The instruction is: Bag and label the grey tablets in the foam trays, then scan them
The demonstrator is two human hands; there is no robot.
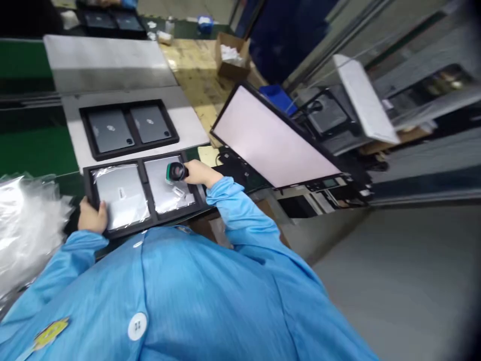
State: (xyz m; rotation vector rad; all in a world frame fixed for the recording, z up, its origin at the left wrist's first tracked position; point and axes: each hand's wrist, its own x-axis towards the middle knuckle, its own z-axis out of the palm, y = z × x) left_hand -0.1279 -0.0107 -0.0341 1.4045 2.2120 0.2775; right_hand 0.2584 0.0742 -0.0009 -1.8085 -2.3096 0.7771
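Observation:
My right hand point(198, 173) is wrapped round a black and green handheld scanner point(177, 172), held over the right compartment of a black foam tray point(152, 203). Two flat silver tablets in clear film lie in that tray, a left tablet point(122, 195) and a right tablet point(167, 193), each with a small white label. My left hand point(91, 216) grips the tray's near left edge, thumb on top and fingers along the outer side. The scanner hides part of the right tablet.
Beyond lies another black tray point(135, 147) with two grey tablets. A heap of clear plastic bags point(28, 225) is at the left. A large monitor point(274, 140) stands tilted at the right, with a cardboard box point(233, 55) behind. Another person's hand point(109, 2) shows at the top.

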